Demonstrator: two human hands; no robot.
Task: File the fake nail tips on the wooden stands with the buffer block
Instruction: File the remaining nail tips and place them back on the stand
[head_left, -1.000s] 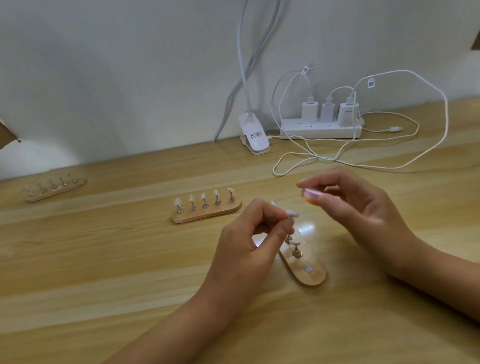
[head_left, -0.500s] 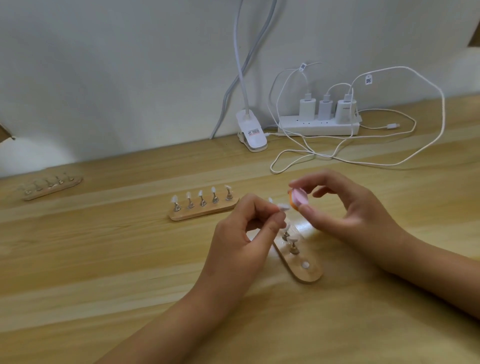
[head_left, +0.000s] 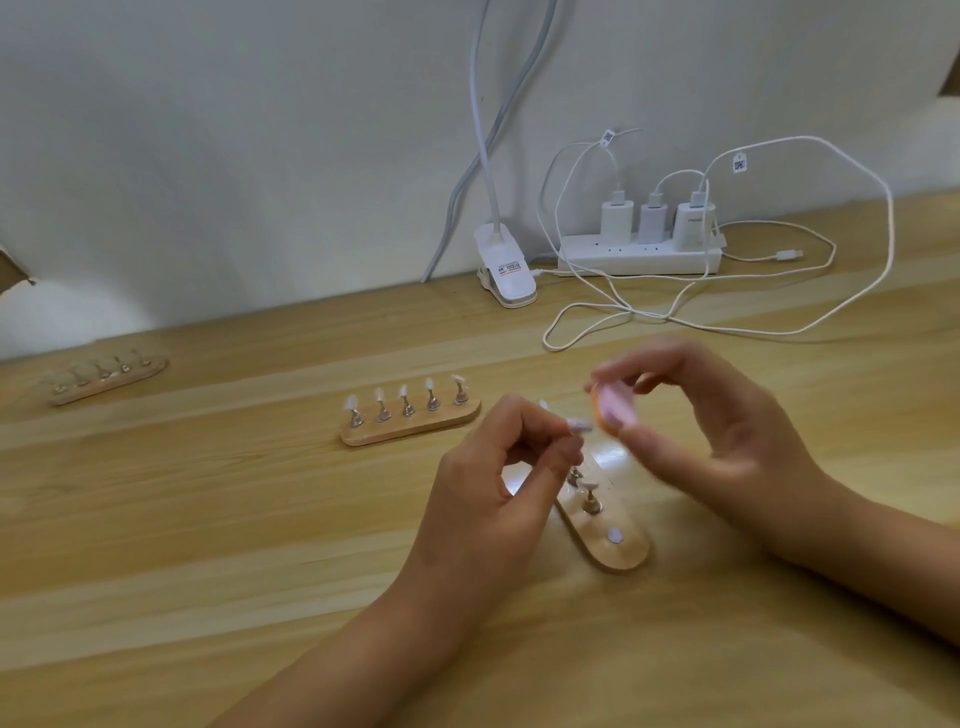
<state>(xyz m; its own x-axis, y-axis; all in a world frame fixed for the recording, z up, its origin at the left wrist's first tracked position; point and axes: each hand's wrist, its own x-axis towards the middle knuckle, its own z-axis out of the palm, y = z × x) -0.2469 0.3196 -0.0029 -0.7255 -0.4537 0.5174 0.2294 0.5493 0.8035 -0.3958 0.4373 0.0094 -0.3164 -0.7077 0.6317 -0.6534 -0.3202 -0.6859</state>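
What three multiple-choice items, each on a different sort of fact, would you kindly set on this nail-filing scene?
1. Where is the power strip?
A. at the back of the table
B. on the floor
C. on a shelf

2. How many tips stand on the middle stand?
A. three
B. five
C. eight

3. What is the left hand doing?
A. lying flat
B. pointing
C. pinching a nail tip

Answers:
1 A: the strip lies on the wood at the table's far edge.
2 B: five tips rise in one row from that stand.
3 C: its fingers pinch the nail tip, right next to the buffer held in the right hand.
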